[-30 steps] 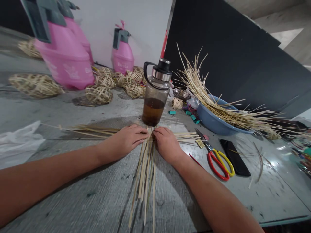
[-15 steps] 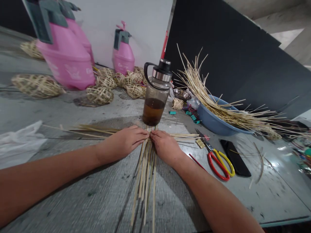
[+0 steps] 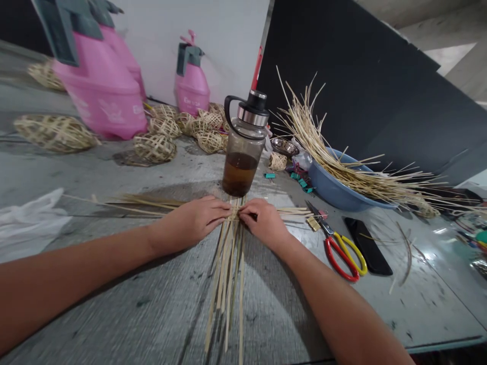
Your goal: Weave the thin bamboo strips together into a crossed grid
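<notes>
Thin bamboo strips (image 3: 228, 274) lie crossed on the grey table (image 3: 114, 304), some running toward me and some sideways. My left hand (image 3: 198, 220) lies flat on the crossing, fingers stretched out and pressing the strips down. My right hand (image 3: 262, 220) is just to the right of it, its fingers pinched together on a strip at the crossing. A bottle (image 3: 243, 147) with dark liquid stands right behind both hands.
Red-and-yellow scissors (image 3: 340, 248) and a black phone (image 3: 367, 246) lie to the right. A blue basin (image 3: 338, 185) holds a sheaf of strips. Woven bamboo balls (image 3: 154, 147) and pink sprayers (image 3: 99, 81) stand at the back left. A white plastic bag (image 3: 30, 223) lies left.
My right hand has slid slightly left and forward and its fingers have curled into a pinch on a strip. My left hand has stayed pressed on the crossing.
</notes>
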`<state>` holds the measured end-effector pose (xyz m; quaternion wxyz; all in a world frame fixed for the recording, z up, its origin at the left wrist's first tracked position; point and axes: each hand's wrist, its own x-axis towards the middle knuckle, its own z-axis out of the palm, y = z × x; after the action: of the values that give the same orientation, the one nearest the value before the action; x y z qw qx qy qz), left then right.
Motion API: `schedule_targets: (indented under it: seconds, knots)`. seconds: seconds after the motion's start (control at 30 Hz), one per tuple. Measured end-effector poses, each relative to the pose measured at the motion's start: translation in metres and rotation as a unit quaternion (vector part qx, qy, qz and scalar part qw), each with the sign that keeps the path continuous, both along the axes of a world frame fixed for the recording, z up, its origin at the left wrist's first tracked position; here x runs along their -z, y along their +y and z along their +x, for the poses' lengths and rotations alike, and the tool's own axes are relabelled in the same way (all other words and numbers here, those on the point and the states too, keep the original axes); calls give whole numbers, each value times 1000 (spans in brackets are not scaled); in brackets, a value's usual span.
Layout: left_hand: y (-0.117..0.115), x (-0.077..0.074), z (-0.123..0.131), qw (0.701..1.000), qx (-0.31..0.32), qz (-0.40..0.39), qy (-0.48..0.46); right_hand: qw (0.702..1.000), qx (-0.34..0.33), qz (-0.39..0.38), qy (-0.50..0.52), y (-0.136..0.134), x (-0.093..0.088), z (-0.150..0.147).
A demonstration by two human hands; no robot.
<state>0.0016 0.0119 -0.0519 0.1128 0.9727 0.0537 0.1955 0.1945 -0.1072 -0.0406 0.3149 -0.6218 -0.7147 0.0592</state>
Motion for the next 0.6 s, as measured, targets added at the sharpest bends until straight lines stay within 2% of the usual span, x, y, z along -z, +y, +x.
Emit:
schedule_targets:
  seconds: [0.13,0.27,0.6]
  knots:
    - [-1,-1,0,1000,-7,3,2,995,40,-2,87,2,1,8]
    - [-1,-1,-1,1000,-13,11,5,993,50,10,106,2,3,8]
    - [2,1,-2,999,-32,-5,8,999,4,2,-45,2,10,-1]
